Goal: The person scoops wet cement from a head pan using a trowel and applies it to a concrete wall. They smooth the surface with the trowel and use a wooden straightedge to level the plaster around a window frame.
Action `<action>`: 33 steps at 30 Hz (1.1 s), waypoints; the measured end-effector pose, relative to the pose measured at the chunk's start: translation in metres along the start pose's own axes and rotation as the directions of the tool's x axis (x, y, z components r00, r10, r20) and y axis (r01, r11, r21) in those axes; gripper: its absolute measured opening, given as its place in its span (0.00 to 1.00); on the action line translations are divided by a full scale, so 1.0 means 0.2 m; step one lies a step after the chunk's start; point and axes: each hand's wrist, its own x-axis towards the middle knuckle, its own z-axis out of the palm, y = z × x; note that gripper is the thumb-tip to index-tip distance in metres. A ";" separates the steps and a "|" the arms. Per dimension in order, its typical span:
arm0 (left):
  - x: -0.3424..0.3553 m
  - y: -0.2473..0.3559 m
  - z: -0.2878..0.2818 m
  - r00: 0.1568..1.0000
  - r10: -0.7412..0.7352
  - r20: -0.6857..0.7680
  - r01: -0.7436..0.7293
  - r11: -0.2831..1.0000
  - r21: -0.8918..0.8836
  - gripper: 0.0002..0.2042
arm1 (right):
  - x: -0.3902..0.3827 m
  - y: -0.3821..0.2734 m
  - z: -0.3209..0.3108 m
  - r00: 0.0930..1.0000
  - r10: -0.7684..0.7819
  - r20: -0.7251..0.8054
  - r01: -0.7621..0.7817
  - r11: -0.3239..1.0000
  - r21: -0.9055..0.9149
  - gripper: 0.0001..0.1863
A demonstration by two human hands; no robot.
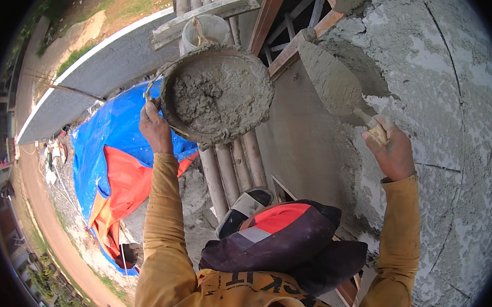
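Note:
My left hand (156,130) is closed on the left edge of a round, mortar-caked pan (265,95), where a bent handle shows. Wet grey mortar (221,96) fills the pan, heaped and lumpy on its left side. In my right hand (393,151) is the handle of a pointed trowel (332,80). Its blade is coated with grey mortar and lies over the wall (422,119), pointing up and left. Whether the blade touches the wall, I cannot tell. The wall has rough grey plaster, pale patches and long dark cracks or grooves.
Bamboo poles (225,169) run beneath the pan, with my shoe (245,210) on them. A wooden plank (209,17) and a white bucket (215,29) holding a wooden-handled tool stand beyond. A blue and orange tarp (91,144) lies below left. A wooden-framed opening (271,14) borders the wall.

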 end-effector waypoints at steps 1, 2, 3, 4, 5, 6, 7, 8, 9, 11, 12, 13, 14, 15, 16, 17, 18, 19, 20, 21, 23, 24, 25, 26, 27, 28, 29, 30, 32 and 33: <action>0.00 0.01 0.00 1.000 0.010 -0.008 -0.010 1.000 0.024 0.20 | 0.07 -0.09 0.03 0.996 -0.026 0.086 0.027 1.000 -0.011 0.21; 0.01 0.01 0.00 1.000 0.010 -0.016 -0.009 0.999 0.033 0.20 | 0.15 -0.17 0.06 0.985 -0.056 0.161 0.061 0.998 -0.025 0.20; 0.01 -0.01 -0.01 1.000 0.007 -0.025 -0.006 0.999 0.041 0.20 | 0.21 -0.24 0.12 0.979 -0.084 0.188 0.104 0.990 -0.099 0.19; 0.01 -0.02 -0.01 0.999 0.004 -0.034 -0.003 1.000 0.028 0.20 | 0.28 -0.31 0.15 0.973 -0.105 0.207 0.143 0.973 -0.183 0.19; 0.01 -0.03 -0.01 0.999 0.001 -0.044 0.000 1.000 0.016 0.20 | 0.35 -0.37 0.19 0.966 -0.124 0.227 0.184 0.947 -0.263 0.18; 0.01 -0.02 -0.02 0.999 -0.003 -0.052 0.002 1.000 -0.002 0.20 | 0.43 -0.42 0.23 0.961 -0.154 0.228 0.217 0.935 -0.280 0.17; 0.00 0.00 -0.02 0.998 0.002 -0.055 -0.001 1.000 0.007 0.20 | 0.49 -0.45 0.27 0.957 -0.178 0.227 0.243 0.922 -0.301 0.15; 0.00 0.02 -0.02 0.998 0.006 -0.058 -0.006 1.000 0.017 0.20 | 0.55 -0.49 0.32 0.953 -0.202 0.226 0.269 0.908 -0.322 0.14; 0.00 0.04 0.00 0.999 0.010 -0.052 -0.009 1.000 0.018 0.20 | 0.59 -0.53 0.40 0.950 -0.196 0.242 0.271 0.904 -0.332 0.12; -0.02 0.08 0.03 0.999 -0.002 -0.044 0.004 0.998 0.055 0.20 | 0.59 -0.64 0.69 0.927 -0.159 0.341 0.272 0.909 -0.317 0.10; -0.02 0.10 0.04 0.999 -0.006 -0.039 0.009 0.997 0.075 0.20 | 0.59 -0.71 0.82 0.898 -0.130 0.420 0.271 0.916 -0.297 0.10; -0.02 0.11 0.02 0.999 -0.013 -0.048 0.018 0.994 0.106 0.20 | 0.57 -0.81 0.84 0.883 -0.110 0.456 0.210 0.962 -0.175 0.12; -0.01 0.06 0.00 0.997 0.004 -0.071 0.002 0.996 0.088 0.20 | 0.53 -0.88 0.84 0.864 -0.092 0.496 0.137 0.989 -0.055 0.13; 0.00 0.05 0.00 0.997 0.010 -0.076 -0.004 0.997 0.072 0.20 | 0.52 -0.86 0.86 0.863 -0.103 0.495 0.111 0.994 0.014 0.14; -0.01 0.04 0.00 0.997 0.004 -0.077 0.000 0.998 0.056 0.20 | 0.50 -0.80 0.88 0.858 -0.109 0.502 0.082 0.994 0.076 0.15; -0.01 0.03 0.00 0.997 -0.001 -0.076 0.004 0.999 0.039 0.20 | 0.48 -0.74 0.89 0.853 -0.113 0.509 0.049 0.989 0.137 0.16; -0.02 0.01 0.00 0.997 -0.007 -0.075 0.010 0.999 0.047 0.20 | 0.44 -0.70 0.88 0.859 -0.125 0.496 0.033 0.981 0.191 0.18; -0.01 0.01 0.00 0.997 -0.006 -0.071 0.010 0.998 0.057 0.20 | 0.40 -0.67 0.86 0.868 -0.136 0.478 0.014 0.968 0.249 0.19; -0.01 0.01 0.00 0.998 -0.005 -0.063 0.009 0.998 0.066 0.20 | 0.37 -0.65 0.83 0.877 -0.142 0.459 -0.006 0.952 0.306 0.20; -0.01 0.01 -0.01 0.999 -0.015 -0.049 0.018 0.998 0.056 0.20 | 0.34 -0.64 0.80 0.883 -0.169 0.438 0.018 0.945 0.328 0.20; -0.01 0.03 0.01 1.000 -0.027 0.002 0.027 1.000 0.001 0.20 | 0.31 -0.61 0.70 0.907 -0.194 0.374 0.058 0.937 0.345 0.21; -0.01 0.04 0.00 0.999 -0.044 0.029 0.044 0.999 -0.026 0.20 | 0.28 -0.59 0.66 0.924 -0.227 0.306 0.100 0.919 0.381 0.21; -0.01 0.02 0.01 0.998 -0.058 -0.019 0.056 0.994 -0.093 0.20 | 0.25 -0.59 0.62 0.937 -0.259 0.233 0.149 0.903 0.404 0.21; -0.01 0.03 -0.02 1.000 -0.028 -0.011 0.028 1.000 -0.010 0.20 | 0.23 -0.58 0.59 0.941 -0.296 0.161 0.205 0.882 0.424 0.21; 0.00 -0.01 -0.02 0.999 -0.030 -0.028 0.028 0.997 -0.065 0.19 | 0.22 -0.59 0.52 0.932 -0.326 0.157 0.232 0.871 0.433 0.21; 0.01 -0.04 -0.04 1.000 -0.030 0.004 0.030 0.999 -0.038 0.19 | 0.22 -0.62 0.41 0.922 -0.357 0.151 0.259 0.857 0.447 0.21; 0.01 -0.03 -0.04 1.000 -0.024 0.017 0.025 0.999 -0.027 0.19 | 0.21 -0.64 0.31 0.909 -0.391 0.143 0.287 0.838 0.465 0.21; 0.01 -0.02 -0.05 1.000 -0.015 0.024 0.015 1.000 -0.013 0.19 | 0.21 -0.64 0.22 0.905 -0.398 0.149 0.272 0.812 0.516 0.21; 0.01 0.02 -0.04 0.997 -0.061 0.045 0.059 0.997 0.053 0.20 | 0.20 -0.60 0.08 0.896 -0.413 0.161 0.239 0.756 0.609 0.19; 0.01 0.03 -0.04 0.998 -0.042 0.041 0.040 0.998 0.041 0.20 | 0.20 -0.55 0.05 0.919 -0.297 0.259 0.017 0.687 0.726 0.19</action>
